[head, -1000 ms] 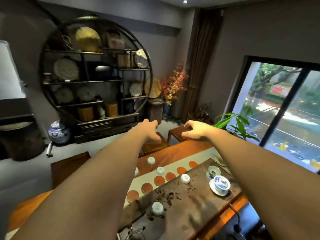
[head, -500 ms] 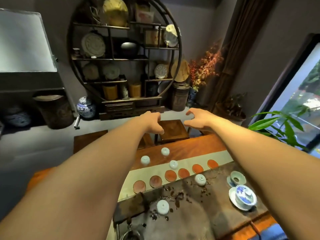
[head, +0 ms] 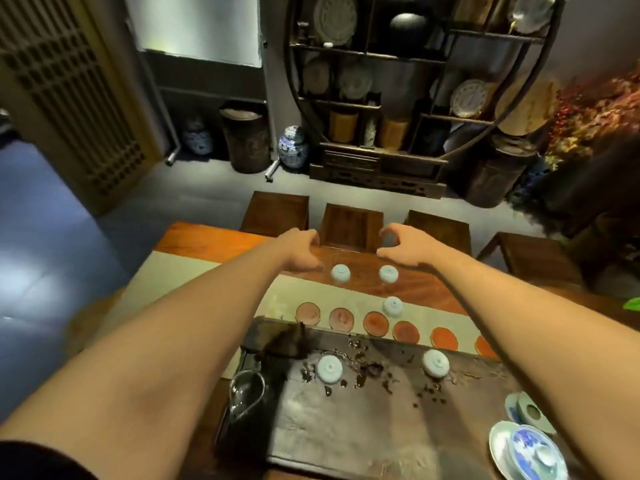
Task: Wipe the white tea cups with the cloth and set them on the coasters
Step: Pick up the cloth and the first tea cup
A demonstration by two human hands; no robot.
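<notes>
White tea cups, five in all, sit upside down with their foot rings up. Two stand on the bare wood at the table's far edge: far-left cup (head: 340, 273) and far-right cup (head: 388, 273). A third cup (head: 392, 306) rests on the pale table runner (head: 166, 282), just behind the row of coasters. The last two, near-left cup (head: 329, 368) and near-right cup (head: 436, 363), stand on the dark tea tray (head: 363, 427) among scattered tea leaves (head: 363, 370). Six round reddish coasters (head: 375, 323) lie in a line running left to right along the runner, all bare. The left hand (head: 300, 249) and right hand (head: 403, 245) hover above the far cups, fingers loosely curled and spread, holding nothing. No cloth can be made out for certain.
</notes>
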